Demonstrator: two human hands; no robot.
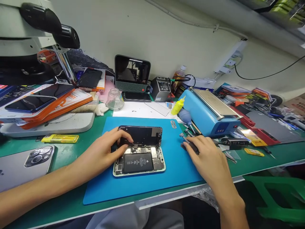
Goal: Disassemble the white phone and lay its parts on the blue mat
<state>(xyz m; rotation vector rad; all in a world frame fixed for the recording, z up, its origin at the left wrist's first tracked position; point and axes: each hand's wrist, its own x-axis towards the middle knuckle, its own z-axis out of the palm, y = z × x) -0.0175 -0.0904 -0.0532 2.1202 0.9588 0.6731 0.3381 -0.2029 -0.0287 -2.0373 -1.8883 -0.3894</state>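
Observation:
An opened phone (133, 173) lies on a blue mat (143, 187), its black battery (138, 163) and inner boards showing. Its screen (143, 135) is tilted up along the far long side, the inner face toward me. My left hand (111, 148) pinches the screen's left part between thumb and fingers. To the right, at the mat's edge, my right hand (206, 152) is closed around a small dark-handled tool (193, 147). A short greyish end of it points away to the left; its exact kind cannot be made out. The right hand is apart from the phone.
Right of the mat stand a blue heating plate machine (202, 114), a blue air blower (185, 116) and a yellow bottle (178, 106). A glass jar (115, 100) is behind. At left are a microscope (47, 35), a yellow pack (60, 138) and another phone (28, 165).

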